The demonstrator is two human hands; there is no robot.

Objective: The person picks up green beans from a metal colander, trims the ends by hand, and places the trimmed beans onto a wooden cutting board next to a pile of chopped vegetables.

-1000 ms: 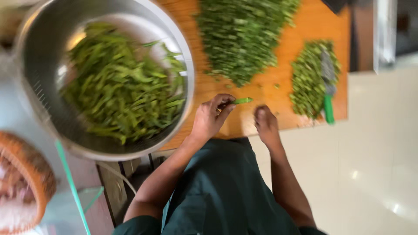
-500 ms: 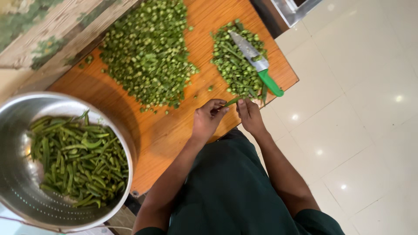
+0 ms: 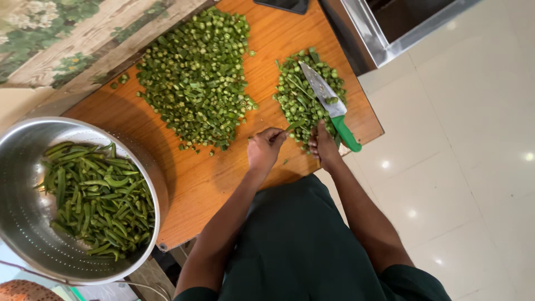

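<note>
Left of frame, steel colander (image 3: 22, 167) of whole okra (image 3: 95, 200). Centre, left hand (image 3: 265, 149) pinches one okra pod (image 3: 295, 125); keep it flat. Right hand (image 3: 323, 146), curled loosely, rests by the green-handled knife (image 3: 330, 105); grip its handle firmly first.

A slim whole green okra pod (image 3: 293, 126) lies tilted between the fingertips, its far end touching the small heap of cut green okra rounds (image 3: 304, 95) just beyond.

The wooden board (image 3: 223, 178) carries two heaps of cut okra, a green-handled knife (image 3: 330, 106) and a steel colander (image 3: 22, 167).
</note>
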